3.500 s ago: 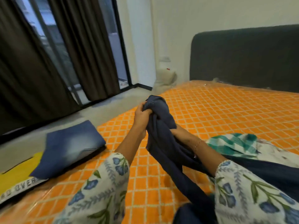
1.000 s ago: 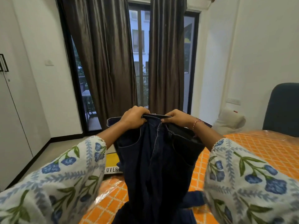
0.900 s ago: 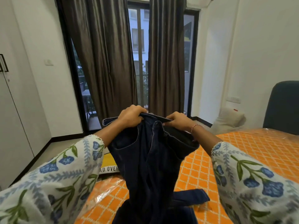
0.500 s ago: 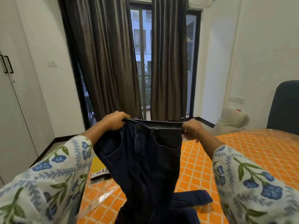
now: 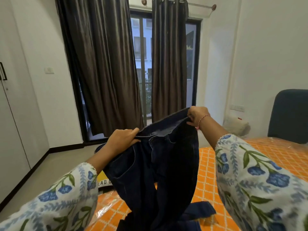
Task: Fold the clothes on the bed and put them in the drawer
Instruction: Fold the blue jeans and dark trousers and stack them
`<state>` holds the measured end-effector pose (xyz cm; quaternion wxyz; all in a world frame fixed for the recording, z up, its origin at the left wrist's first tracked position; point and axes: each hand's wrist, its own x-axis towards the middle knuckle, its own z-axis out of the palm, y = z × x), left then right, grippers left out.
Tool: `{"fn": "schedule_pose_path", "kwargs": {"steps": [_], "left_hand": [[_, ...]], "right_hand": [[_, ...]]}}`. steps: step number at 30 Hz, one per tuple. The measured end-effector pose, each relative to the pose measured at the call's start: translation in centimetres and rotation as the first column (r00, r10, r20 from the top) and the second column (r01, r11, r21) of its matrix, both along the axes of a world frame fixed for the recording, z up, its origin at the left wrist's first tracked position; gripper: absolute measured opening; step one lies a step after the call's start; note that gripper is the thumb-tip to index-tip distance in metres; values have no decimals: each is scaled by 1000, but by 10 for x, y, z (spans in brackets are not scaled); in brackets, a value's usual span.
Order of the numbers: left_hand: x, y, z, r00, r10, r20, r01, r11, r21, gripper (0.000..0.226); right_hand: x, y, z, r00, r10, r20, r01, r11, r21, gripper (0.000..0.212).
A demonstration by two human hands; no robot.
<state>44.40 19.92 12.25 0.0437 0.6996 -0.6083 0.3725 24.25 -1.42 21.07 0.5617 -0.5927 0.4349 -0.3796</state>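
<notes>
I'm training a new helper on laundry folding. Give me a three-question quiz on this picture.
1. True or false: both hands grip the waistband of the jeans.
2. Which hand is raised higher? A. left hand B. right hand
3. Fill in: the trouser legs hang down onto the ____ bed cover.

Key: 1 true; 2 B; 3 orange.

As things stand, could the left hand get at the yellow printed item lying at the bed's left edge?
Probably not right away. The left hand grips the jeans at the waistband, and the hanging denim covers most of the yellow printed item. It lies below that arm, so it looks near once the hand lets go.
</notes>
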Motion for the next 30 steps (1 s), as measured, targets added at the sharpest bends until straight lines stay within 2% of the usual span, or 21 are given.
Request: {"fn": "schedule_pose_path", "kwargs": {"steps": [1, 3, 4, 6, 8, 10, 11, 13, 15, 16, 18, 20, 21, 23, 25, 27, 28, 30], "left_hand": [[1, 4, 3, 1000, 22, 5, -22, 999, 34, 47], [-2, 9, 5, 998, 33, 48, -36, 997, 73, 64], [-4, 10, 7, 998, 46, 37, -50, 993, 109, 67], [-7, 13, 16, 978, 206, -41, -192, 955, 226, 60], [-5, 16, 26, 899, 434, -64, -380, 843, 380, 50], [3, 26, 27, 804, 574, -156, -455, 762, 461, 43], [11, 29, 25, 757, 608, -240, -458, 755, 468, 40], [24, 35, 24, 687, 596, -417, -413, 791, 451, 35], [34, 42, 31, 597, 510, -619, -340, 860, 380, 27], [40, 48, 35, 527, 445, -724, -292, 895, 337, 24], [49, 58, 43, 396, 364, -843, -210, 930, 303, 19], [56, 61, 50, 370, 404, -837, -145, 915, 377, 13], [60, 59, 53, 411, 450, -793, -155, 892, 425, 11], [65, 54, 54, 546, 536, -644, -286, 842, 458, 5], [65, 53, 56, 617, 543, -570, -451, 837, 309, 3], [63, 51, 57, 608, 358, -708, -448, 891, 66, 6], [62, 50, 59, 548, 194, -814, -416, 907, -63, 7], [58, 50, 65, 311, -186, -932, -365, 882, -298, 11]], "right_hand": [[-1, -4, -2, 988, -125, -96, 109, 982, -152, 22], [-3, -8, -8, 921, -305, -241, 190, 894, -406, 25], [-4, -6, -11, 897, -347, -273, 186, 858, -479, 24], [-5, -4, -18, 859, -395, -326, 152, 805, -574, 23], [-9, -6, -20, 872, -342, -349, 105, 829, -549, 19], [-15, -9, -18, 920, -187, -344, 26, 906, -422, 18], [-17, -11, -16, 940, -111, -322, -4, 942, -337, 20], [-21, -11, -12, 978, 65, -196, -91, 988, -126, 20], [-26, -11, -6, 965, 261, -35, -259, 965, 45, 16], [-28, -10, -1, 945, 325, 18, -326, 943, 74, 13], [-29, -13, 3, 926, 378, -1, -378, 926, -4, 7], [-27, -14, 0, 929, 307, -208, -349, 913, -211, 5], [-23, -15, -4, 930, 228, -288, -316, 896, -312, 7], [-18, -15, -8, 936, 111, -335, -253, 872, -418, 11], [-17, -15, -8, 948, 81, -309, -217, 873, -437, 9], [-21, -17, -3, 955, 108, -277, -218, 887, -408, 8], [-25, -17, 0, 960, 138, -243, -225, 898, -378, 4], [-33, -14, 9, 969, 173, -177, -225, 913, -341, 4]]}}
